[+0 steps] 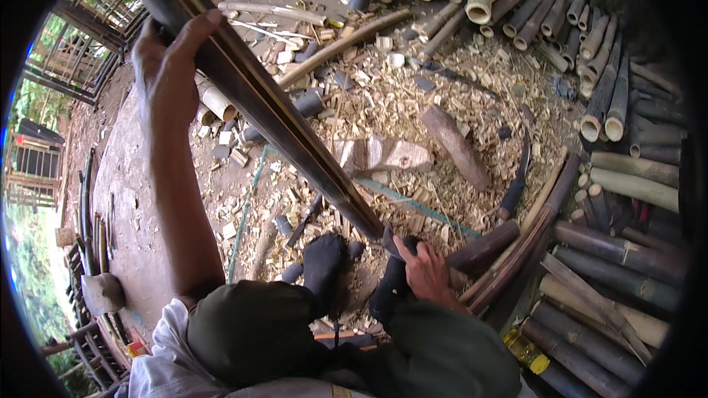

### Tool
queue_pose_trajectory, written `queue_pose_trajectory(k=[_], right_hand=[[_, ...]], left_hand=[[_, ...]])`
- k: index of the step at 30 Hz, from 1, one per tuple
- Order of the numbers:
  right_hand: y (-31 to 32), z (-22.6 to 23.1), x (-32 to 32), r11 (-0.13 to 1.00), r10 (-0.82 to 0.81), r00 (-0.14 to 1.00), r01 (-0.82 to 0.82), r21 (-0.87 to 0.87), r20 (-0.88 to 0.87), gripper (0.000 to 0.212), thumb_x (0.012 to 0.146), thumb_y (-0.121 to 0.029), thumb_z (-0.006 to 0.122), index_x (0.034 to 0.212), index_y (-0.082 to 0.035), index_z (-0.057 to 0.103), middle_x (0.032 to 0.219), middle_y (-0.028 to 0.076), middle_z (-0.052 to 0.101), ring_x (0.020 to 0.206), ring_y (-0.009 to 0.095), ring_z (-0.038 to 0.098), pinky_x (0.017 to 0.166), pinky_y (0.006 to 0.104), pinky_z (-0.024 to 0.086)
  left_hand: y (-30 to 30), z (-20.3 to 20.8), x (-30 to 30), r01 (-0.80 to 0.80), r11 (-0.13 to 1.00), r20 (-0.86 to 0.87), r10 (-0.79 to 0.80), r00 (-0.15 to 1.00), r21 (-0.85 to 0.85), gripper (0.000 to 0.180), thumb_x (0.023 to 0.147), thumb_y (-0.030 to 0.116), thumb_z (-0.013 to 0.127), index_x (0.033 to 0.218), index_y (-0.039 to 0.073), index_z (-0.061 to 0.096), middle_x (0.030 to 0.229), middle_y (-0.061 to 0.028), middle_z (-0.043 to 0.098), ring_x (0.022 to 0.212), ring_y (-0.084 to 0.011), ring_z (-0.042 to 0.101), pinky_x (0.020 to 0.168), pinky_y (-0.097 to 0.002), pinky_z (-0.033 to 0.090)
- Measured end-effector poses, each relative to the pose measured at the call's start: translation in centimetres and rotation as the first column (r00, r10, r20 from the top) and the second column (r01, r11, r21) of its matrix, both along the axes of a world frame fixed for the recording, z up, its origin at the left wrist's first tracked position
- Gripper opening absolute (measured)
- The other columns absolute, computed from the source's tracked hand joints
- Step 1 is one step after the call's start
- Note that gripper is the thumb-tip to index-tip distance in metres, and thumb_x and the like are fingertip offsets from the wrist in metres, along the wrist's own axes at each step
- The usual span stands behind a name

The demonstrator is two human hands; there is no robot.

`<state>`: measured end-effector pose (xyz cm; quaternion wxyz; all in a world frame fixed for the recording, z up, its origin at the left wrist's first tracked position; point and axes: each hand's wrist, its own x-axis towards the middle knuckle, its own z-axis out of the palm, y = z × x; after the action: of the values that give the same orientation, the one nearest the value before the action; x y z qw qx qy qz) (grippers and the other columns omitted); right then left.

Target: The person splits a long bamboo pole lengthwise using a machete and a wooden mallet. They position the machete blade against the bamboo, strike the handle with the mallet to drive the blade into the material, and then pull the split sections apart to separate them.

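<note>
A long dark bamboo pole [274, 119] slants across the view, from the upper left down to the space between my feet. A pale groove runs along its upper face. My left hand [164, 63] is wrapped round its upper part, with the thumb lying over the top. At the low end my right hand [428, 271] is closed on a tool with a short grey blade [390, 241]; its handle is hidden in the fingers. The blade lies against or close beside the pole's end; I cannot tell which.
Wood chips [383, 103] cover the ground. A chopped log [387, 155] and a reddish log [456, 147] lie ahead, with a curved machete [518, 173] to their right. Cut bamboo lengths [634, 250] are stacked along the right. A yellow-capped bottle [525, 352] lies near my right knee.
</note>
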<state>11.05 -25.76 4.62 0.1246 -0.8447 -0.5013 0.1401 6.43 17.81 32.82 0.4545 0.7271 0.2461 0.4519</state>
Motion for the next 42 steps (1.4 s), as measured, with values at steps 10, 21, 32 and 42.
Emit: queue_pose_trajectory(k=[10, 21, 32, 42], right_hand=[[0.5, 1.1, 3.2, 0.847, -0.432, 0.818, 0.513, 0.141, -0.379, 0.073, 0.087, -0.003, 0.067, 0.157, -0.013, 0.046, 0.094, 0.027, 0.062, 0.087, 0.046, 0.063, 0.078, 0.0493, 0.051], [0.3, 0.9, 2.3, 0.858, -0.415, 0.749, 0.511, 0.053, -0.516, 0.067, 0.090, -0.010, 0.064, 0.155, -0.009, 0.046, 0.124, 0.032, 0.065, 0.114, 0.046, 0.064, 0.098, 0.0482, 0.050], [2.1, 0.3, 2.7, 0.856, -0.274, 0.784, 0.463, 0.231, -0.557, 0.068, 0.093, -0.004, 0.060, 0.157, 0.001, 0.038, 0.119, 0.031, 0.065, 0.109, 0.043, 0.065, 0.096, 0.0458, 0.050], [4.6, -2.3, 5.5, 0.780, -0.598, 0.751, 0.626, 0.014, -0.280, 0.073, 0.090, -0.001, 0.061, 0.160, -0.007, 0.038, 0.118, 0.029, 0.063, 0.105, 0.046, 0.063, 0.091, 0.0506, 0.050]], left_hand=[[-14.5, -24.0, -2.2, 0.292, 0.750, -0.162, -0.467, 0.870, -0.594, 0.106, 0.066, 0.027, 0.099, 0.149, 0.001, 0.038, 0.137, -0.0174, 0.057, 0.131, -0.0300, 0.056, 0.115, -0.0455, 0.044], [3.4, -21.4, 0.5, 0.084, 0.960, -0.715, -0.255, 0.651, -0.266, 0.040, 0.076, 0.015, 0.076, 0.111, 0.000, 0.064, 0.090, -0.0140, 0.070, 0.074, -0.0230, 0.069, 0.069, -0.0389, 0.063], [13.1, -25.3, 6.7, 0.119, 0.837, -0.682, 0.342, 0.647, 0.534, 0.058, 0.086, 0.035, 0.075, 0.130, 0.002, 0.057, 0.115, -0.0244, 0.065, 0.114, -0.0404, 0.062, 0.091, -0.0508, 0.053], [-1.8, -29.5, 6.9, 0.217, 0.974, -0.977, -0.109, 0.183, -0.068, 0.052, 0.091, 0.046, 0.071, 0.109, -0.002, 0.068, 0.110, -0.0196, 0.072, 0.102, -0.0330, 0.071, 0.081, -0.0460, 0.059]])
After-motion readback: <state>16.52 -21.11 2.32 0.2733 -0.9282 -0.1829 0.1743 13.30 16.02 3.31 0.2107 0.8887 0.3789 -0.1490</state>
